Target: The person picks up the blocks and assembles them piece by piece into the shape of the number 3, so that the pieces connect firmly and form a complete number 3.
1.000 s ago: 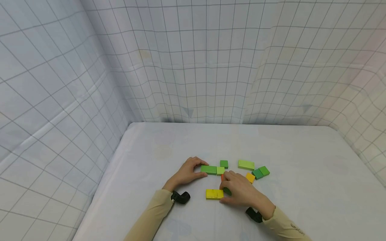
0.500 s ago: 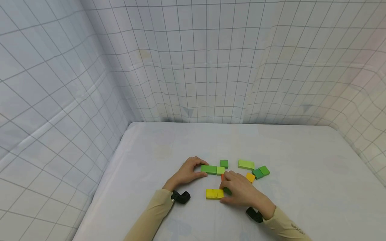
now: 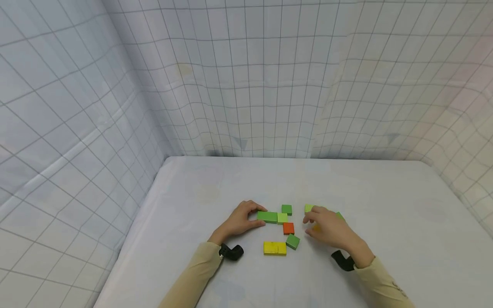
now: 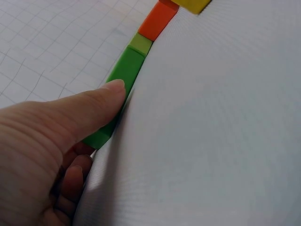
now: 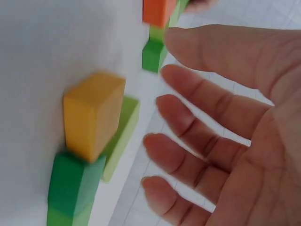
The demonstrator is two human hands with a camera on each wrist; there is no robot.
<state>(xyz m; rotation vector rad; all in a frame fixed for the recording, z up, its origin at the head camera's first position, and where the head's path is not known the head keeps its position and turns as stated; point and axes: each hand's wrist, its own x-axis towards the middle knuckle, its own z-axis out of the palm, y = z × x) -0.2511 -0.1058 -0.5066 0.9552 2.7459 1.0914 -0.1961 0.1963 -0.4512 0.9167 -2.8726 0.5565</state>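
Note:
My left hand (image 3: 238, 220) pinches the left end of a long green block (image 3: 267, 217), thumb on its near side in the left wrist view. A small light-green block (image 3: 282, 218) sits at that block's right end, and an orange-red block (image 3: 288, 228) lies just below it. Farther right, my right hand (image 3: 331, 226) holds nothing; its fingers are spread apart in the right wrist view. Nearest to them are an amber block (image 5: 94, 115), a dark-green block (image 5: 73, 183) and a long light-green block (image 5: 123, 136). In the head view the hand partly covers these.
A yellow block piece (image 3: 275, 248) lies nearer me, with a turned green block (image 3: 292, 241) at its upper right corner. Another small green block (image 3: 286, 209) stands behind the row. Grid-patterned white cloth (image 3: 246, 85) hangs behind the white table (image 3: 200, 179).
My right hand has let go near the turned green block and moved right and away from me, over the amber block. The orange-red block is uncovered. My left hand has stayed put.

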